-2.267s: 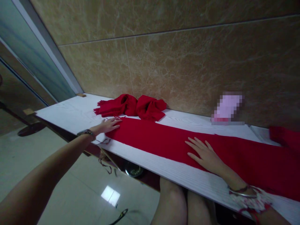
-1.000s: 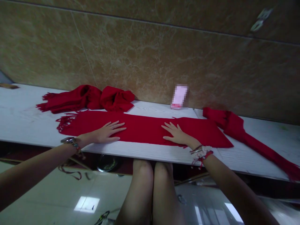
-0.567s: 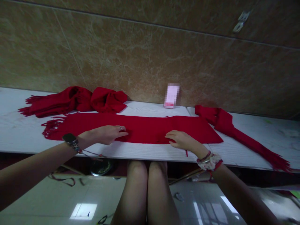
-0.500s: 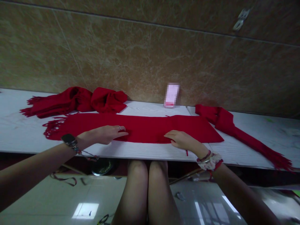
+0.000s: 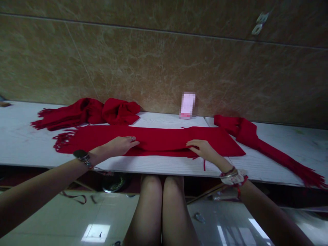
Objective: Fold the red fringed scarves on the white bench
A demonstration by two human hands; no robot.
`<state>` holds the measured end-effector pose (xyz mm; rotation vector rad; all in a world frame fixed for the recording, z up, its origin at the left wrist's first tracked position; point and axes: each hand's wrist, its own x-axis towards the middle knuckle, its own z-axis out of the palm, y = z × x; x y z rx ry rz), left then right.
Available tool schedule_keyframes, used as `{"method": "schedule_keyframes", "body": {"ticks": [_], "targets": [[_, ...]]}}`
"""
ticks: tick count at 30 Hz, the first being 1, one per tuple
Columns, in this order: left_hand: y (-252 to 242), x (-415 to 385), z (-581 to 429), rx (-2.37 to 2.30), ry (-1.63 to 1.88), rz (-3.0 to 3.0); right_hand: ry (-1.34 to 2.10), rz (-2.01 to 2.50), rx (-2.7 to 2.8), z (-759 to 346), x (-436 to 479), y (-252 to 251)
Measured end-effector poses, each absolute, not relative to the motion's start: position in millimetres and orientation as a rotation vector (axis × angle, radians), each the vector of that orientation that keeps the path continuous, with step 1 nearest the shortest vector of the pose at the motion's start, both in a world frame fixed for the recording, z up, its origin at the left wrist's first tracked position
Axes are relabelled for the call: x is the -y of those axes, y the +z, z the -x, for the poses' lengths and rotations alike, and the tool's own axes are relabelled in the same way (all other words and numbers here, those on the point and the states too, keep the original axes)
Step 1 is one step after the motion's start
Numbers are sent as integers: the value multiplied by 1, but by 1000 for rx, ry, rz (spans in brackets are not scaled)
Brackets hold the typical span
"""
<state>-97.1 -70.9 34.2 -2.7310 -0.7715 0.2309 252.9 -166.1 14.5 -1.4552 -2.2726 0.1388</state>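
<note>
Under and between the left hand (image 5: 119,146) and right hand (image 5: 203,149), both pinching its upper layer, a red scarf (image 5: 162,139) is lying along the white worktop (image 5: 159,165). Beyond the left hand, bunched red cloth (image 5: 93,111) is resting; past the right, a fringed strip (image 5: 247,132) is trailing.

White wood-grained bench (image 5: 159,165): long, fringed red cloth scarf (image 5: 159,138) lengthwise near front edge; bunched red cloth scarf (image 5: 91,111) along back edge, left; narrow red cloth scarf (image 5: 249,133), right, slanting back to front; blurred pink rectangle (image 5: 188,104), back edge.
</note>
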Motion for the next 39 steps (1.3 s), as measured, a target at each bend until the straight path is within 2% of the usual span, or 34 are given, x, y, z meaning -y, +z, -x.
{"method": "schedule_keyframes", "body": {"ticks": [6,13,26,32,39], "targets": [[30,75,101,798,243,2754,433,1339,2311,-264,170,10],[30,76,108,813,373,2952,434,1360,2442,-263,168,13],[42,76,109,699,366,2946,-72,1244,2664,-216,165,7],[43,78,103,727,383,2900,162,1173,2592,-197,155,12],[38,88,65,729,104,2852,328,1224,2293,-203,148,15]]}}
